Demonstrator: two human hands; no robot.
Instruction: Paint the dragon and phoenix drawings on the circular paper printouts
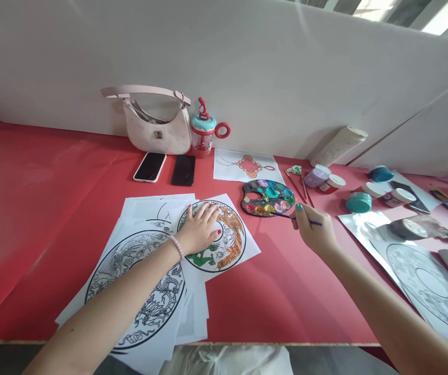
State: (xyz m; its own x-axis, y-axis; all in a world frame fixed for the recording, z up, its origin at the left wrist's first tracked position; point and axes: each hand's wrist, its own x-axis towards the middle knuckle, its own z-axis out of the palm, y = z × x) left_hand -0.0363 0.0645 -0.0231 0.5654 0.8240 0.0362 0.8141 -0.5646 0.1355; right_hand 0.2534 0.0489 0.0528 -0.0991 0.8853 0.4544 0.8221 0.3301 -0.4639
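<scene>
My left hand (200, 229) lies flat with fingers spread on a partly coloured sheet (232, 245), which has a round design with a green dragon and an orange phoenix. In my right hand (313, 227) is a thin dark blue paintbrush (286, 214), gripped between thumb and fingers. Its tip reaches the lower edge of a dark paint palette (255, 186), by the yellow and orange paint. Several colours fill the palette's wells. Under my left forearm lies a stack of uncoloured printed sheets (149, 312) with a larger round dragon design.
Two phones (184, 170), a pale handbag (157, 133) and a red-handled cup (203, 135) stand at the back. Behind the palette lies a painted red-orange knot picture (247, 165). Several paint jars (359, 202), brushes (304, 188) and a printed sheet (427, 281) occupy the right.
</scene>
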